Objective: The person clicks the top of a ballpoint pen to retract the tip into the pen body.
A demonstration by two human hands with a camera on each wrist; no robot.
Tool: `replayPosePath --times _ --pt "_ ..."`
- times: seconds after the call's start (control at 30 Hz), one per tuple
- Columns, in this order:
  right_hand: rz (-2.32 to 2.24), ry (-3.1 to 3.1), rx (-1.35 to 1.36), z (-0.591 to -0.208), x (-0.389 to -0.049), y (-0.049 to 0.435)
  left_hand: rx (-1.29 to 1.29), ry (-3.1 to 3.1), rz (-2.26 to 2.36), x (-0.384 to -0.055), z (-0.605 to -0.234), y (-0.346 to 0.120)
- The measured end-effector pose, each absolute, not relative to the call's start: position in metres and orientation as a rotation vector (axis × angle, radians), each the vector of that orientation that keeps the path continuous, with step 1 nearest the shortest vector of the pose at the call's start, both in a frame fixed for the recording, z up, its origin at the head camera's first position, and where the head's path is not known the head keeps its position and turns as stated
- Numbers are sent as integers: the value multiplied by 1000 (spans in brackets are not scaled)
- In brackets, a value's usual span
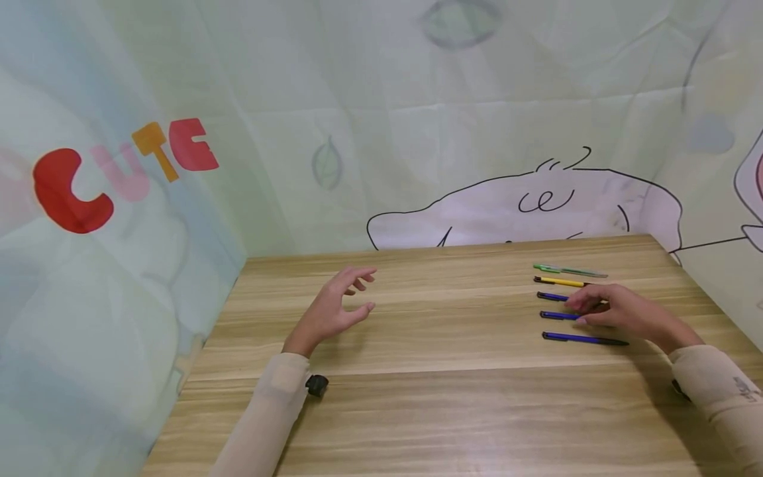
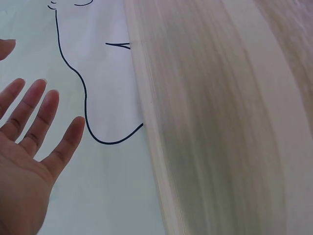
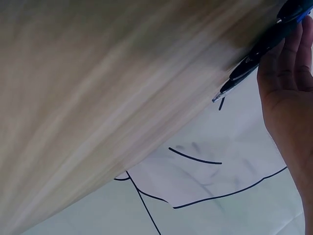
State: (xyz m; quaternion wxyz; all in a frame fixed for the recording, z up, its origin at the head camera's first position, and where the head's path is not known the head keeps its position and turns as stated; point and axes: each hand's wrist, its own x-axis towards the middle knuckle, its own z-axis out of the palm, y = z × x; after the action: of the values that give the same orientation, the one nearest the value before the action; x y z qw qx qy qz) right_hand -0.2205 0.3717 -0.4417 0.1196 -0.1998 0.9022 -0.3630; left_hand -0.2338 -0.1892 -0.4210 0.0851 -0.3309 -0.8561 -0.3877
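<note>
Above wood-grain tabletop (image 1: 429, 417), see bare left hand (image 1: 330, 308) with fingers spread wide. See right hand (image 1: 626, 311) bent over slim blue-and-black pens (image 1: 557, 315); can't tell whether gripping.

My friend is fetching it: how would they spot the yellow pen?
On the wooden table, find the right hand at the right side. Beside it, the yellow pen lies between a green pen and a blue pen. It alone is yellow.
</note>
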Motion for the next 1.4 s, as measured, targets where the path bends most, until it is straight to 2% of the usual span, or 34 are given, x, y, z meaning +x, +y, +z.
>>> replayPosePath --times 0.8,1.4 --pt "-966 2621 -540 -443 -222 369 -989 -2552 -1151 -234 -421 -189" --pt "-838 2749 -664 -441 -221 366 -976 -2559 -1128 -234 -418 -185"
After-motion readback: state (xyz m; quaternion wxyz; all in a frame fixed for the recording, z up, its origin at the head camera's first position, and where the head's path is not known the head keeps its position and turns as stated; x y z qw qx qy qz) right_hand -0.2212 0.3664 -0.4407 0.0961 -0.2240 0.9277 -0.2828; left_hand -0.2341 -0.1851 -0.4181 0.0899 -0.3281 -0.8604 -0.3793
